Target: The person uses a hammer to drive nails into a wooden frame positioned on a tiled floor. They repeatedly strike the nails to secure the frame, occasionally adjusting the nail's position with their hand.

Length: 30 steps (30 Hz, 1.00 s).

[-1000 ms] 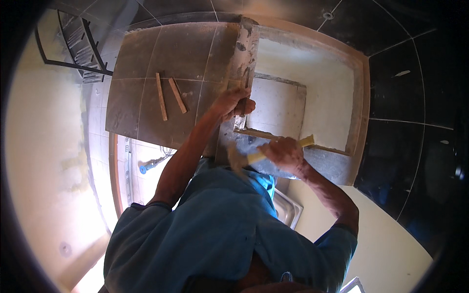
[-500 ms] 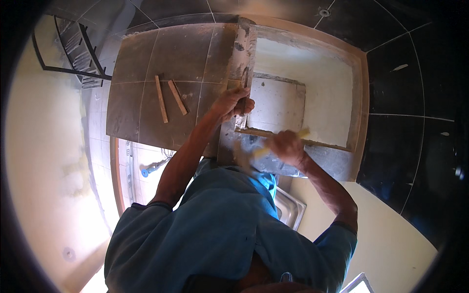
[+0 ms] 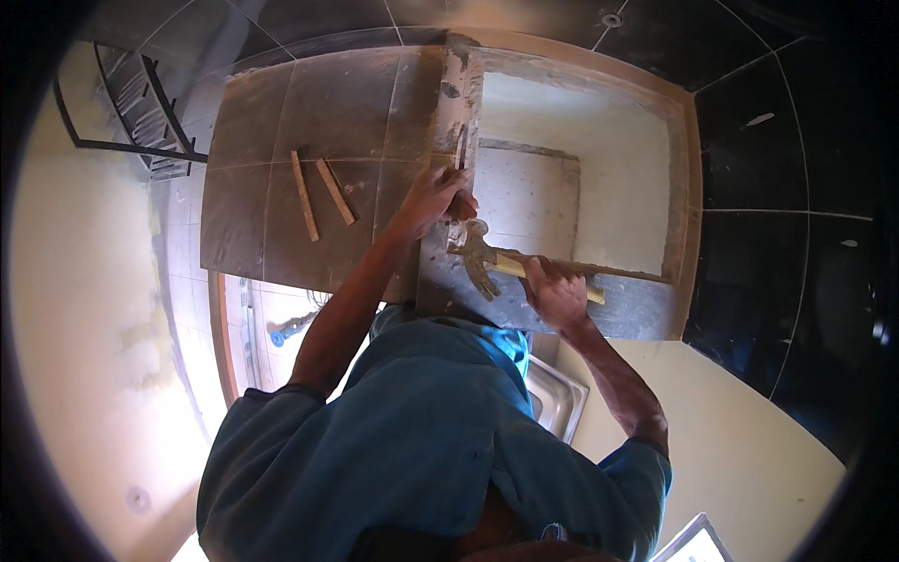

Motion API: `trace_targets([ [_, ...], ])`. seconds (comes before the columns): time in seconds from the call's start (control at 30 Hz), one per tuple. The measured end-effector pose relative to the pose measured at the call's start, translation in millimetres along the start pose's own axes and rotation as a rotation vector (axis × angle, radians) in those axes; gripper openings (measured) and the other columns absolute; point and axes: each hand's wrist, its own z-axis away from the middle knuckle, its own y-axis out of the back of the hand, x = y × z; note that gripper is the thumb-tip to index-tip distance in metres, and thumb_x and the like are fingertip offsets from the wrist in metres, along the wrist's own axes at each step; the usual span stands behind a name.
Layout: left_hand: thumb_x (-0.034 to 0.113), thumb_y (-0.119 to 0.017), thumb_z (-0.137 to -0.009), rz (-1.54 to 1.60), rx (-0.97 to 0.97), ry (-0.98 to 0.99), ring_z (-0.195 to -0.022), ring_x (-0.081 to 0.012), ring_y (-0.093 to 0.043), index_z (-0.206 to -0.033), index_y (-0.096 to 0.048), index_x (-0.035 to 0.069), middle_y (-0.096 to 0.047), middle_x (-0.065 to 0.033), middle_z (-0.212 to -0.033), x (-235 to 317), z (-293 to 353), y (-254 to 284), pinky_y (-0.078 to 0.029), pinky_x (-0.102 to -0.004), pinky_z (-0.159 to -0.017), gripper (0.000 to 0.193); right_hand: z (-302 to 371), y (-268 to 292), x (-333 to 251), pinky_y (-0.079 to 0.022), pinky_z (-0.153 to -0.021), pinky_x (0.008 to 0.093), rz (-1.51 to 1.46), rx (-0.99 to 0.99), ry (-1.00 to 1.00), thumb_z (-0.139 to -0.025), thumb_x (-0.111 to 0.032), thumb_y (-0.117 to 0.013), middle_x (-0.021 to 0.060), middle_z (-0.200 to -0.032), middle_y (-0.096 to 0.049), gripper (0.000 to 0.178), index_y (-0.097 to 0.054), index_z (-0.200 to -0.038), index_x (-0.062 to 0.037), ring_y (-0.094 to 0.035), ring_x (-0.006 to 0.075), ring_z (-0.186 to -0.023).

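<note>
My right hand (image 3: pixel 559 295) is wrapped round the yellow handle of a claw hammer (image 3: pixel 480 255). The hammer's metal head lies just below my left hand, at the near left corner of the rectangular opening. My left hand (image 3: pixel 438 199) is closed on a thin dark bar (image 3: pixel 461 145) that sticks out beyond the fingers along the narrow raw strip (image 3: pixel 455 89) between tiles and opening. The bar's lower end is hidden by the fingers and hammer, and its exact kind does not show.
Two narrow wooden strips (image 3: pixel 304 195) lie on the dark tiled counter (image 3: pixel 245 122) at left. The rough-edged opening (image 3: pixel 618 169) shows a pale recess inside. Black tiles (image 3: pixel 754 169) line the wall at right. A metal sink (image 3: pixel 559 393) and a dark metal rack (image 3: pixel 145 98) also show.
The hammer, blurred and nearer my body earlier, has swung up toward my left hand and now shows sharply. My left hand stays at the strip.
</note>
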Motion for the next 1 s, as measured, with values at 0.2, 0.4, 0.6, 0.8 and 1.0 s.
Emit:
trace_targets([
  [0.2, 0.036, -0.065, -0.102, 0.156, -0.048, -0.008, -0.079, -0.0167, -0.073, -0.111, -0.063, 0.005, -0.075, -0.0107, -0.089, -9.3, -3.8, -9.5, -0.057, -0.0322, -0.067, 0.032, 6.5, 3.9, -14.0, -0.055, -0.067, 0.0523, -0.081, -0.104, -0.232, -0.097, -0.026, -0.063, 0.0164, -0.092, -0.073, 0.026, -0.058, -0.119, -0.0118, -0.071, 0.0393, -0.078],
  [0.4, 0.037, -0.068, -0.100, 0.368, -0.040, -0.001, -0.080, -0.0180, -0.074, -0.113, -0.058, 0.006, -0.075, -0.0134, -0.091, -17.5, -11.9, -31.7, -0.057, -0.0317, -0.066, 0.035, 1.3, 19.5, -42.1, -0.054, -0.062, 0.0522, -0.414, -0.049, -0.510, -0.103, -0.032, -0.059, 0.0219, -0.095, -0.073, 0.031, -0.055, -0.125, -0.0098, -0.072, 0.0428, -0.085],
  [0.6, 0.039, -0.065, -0.102, 0.145, -0.028, 0.115, -0.080, -0.0225, -0.074, -0.114, -0.057, 0.006, -0.074, -0.0153, -0.094, -6.7, -2.6, -14.9, -0.063, -0.0359, -0.071, 0.036, -5.0, 41.7, 10.5, -0.046, -0.050, 0.0328, 0.156, 0.335, 0.372, -0.082, -0.033, -0.082, -0.0039, -0.061, -0.054, 0.028, -0.060, -0.076, -0.0174, -0.058, 0.0139, -0.057],
  [0.8, 0.041, -0.065, -0.101, 0.182, -0.063, 0.100, -0.077, -0.0239, -0.075, -0.116, -0.057, 0.003, -0.074, -0.0174, -0.093, -12.6, -9.4, -10.9, -0.065, -0.0383, -0.069, 0.042, -35.4, 4.6, 39.1, -0.042, -0.047, 0.0332, 0.166, 0.177, 0.232, -0.086, -0.028, -0.079, -0.0016, -0.059, -0.052, 0.038, -0.049, -0.066, -0.0166, -0.058, 0.0152, -0.053],
  [1.0, 0.042, -0.067, -0.099, 0.187, -0.068, 0.093, -0.077, -0.0248, -0.075, -0.117, -0.058, 0.001, -0.074, -0.0182, -0.093, -17.9, -16.3, -5.8, -0.065, -0.0378, -0.069, 0.046, -33.7, 14.9, 27.0, -0.046, -0.047, 0.0344, 0.159, 0.160, 0.449, -0.091, -0.027, -0.070, -0.0013, -0.062, -0.056, 0.007, -0.071, -0.088, -0.0206, -0.059, 0.0165, -0.052],
])
